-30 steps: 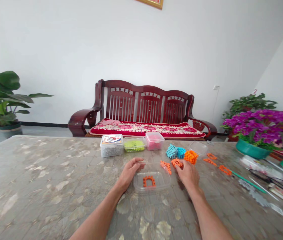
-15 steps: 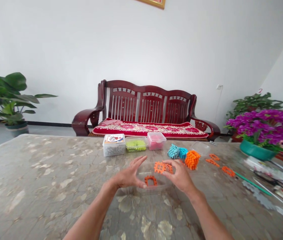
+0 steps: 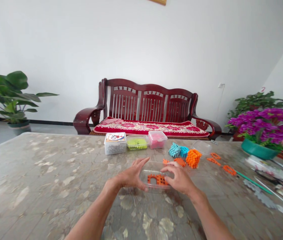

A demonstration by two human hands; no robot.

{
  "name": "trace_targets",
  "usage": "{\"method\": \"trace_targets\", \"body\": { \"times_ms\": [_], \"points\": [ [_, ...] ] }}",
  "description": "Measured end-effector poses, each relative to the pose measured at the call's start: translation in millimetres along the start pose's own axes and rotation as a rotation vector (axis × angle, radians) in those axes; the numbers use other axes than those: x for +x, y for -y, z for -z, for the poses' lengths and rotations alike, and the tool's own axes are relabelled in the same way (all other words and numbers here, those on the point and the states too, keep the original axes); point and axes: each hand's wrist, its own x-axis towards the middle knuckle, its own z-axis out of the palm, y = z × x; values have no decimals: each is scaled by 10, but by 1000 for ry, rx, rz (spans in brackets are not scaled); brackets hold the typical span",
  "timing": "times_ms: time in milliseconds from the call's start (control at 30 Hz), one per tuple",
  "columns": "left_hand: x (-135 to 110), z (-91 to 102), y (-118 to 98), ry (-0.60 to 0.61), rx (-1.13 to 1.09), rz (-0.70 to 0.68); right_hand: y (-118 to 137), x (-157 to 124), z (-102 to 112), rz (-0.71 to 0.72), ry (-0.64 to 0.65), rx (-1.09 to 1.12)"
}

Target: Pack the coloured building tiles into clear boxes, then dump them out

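A clear plastic container (image 3: 145,171) sits on the table in front of me. Inside it lie an orange toy building piece with an arched opening (image 3: 152,178) and, at its right, an orange window-shaped piece (image 3: 160,180). My left hand (image 3: 133,174) grips the container's left end, thumb at the near side and fingers at the far side. Over the right end is my right hand (image 3: 178,177), its fingers apart and its thumb against or very near the window piece; exact contact is hard to see. Beyond the container lie flat orange pieces (image 3: 180,162).
Boxes of grey (image 3: 115,148), green (image 3: 137,144) and pink pieces (image 3: 157,141) stand at the back. Blue (image 3: 174,150) and orange stacks (image 3: 193,158) are right of them. A clear lid (image 3: 202,147), a green stick (image 3: 254,182), glasses and a flowerpot (image 3: 258,149) occupy the right.
My right hand has lowered the orange window piece into the container, beside the arched piece, and its grip has loosened. My left hand stays at the container. The view has shifted slightly.
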Motion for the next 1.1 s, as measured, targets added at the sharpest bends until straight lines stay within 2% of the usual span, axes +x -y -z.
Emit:
{"method": "trace_targets", "body": {
  "times_ms": [133,233,367,433,500,567,700,867,1100],
  "points": [
    [-2,-49,4,-71,-31,-21,12,1,-110,-7,8,26],
    [-29,-80,-15,-143,-48,-26,1,20,-182,18,-52,63],
    [-127,-62,-32,-247,-57,4,-128,77,-162,11,-266,103],
    [-196,-34,-16,-278,-65,13,-256,98,-101,-78,-407,41],
    [-263,-17,16,-304,-78,16,-397,102,-34,-203,-486,-120],
    [-310,-27,53,-346,-111,25,-511,89,11,-294,-467,-326],
    [-316,-103,94,-414,-196,41,-592,70,16,-408,-311,-592],
    [-247,-147,100,-425,-218,9,-564,103,2,-527,-196,-666],
    [-200,-143,133,-446,-193,-16,-568,121,22,-561,-174,-674]
  ]
}}
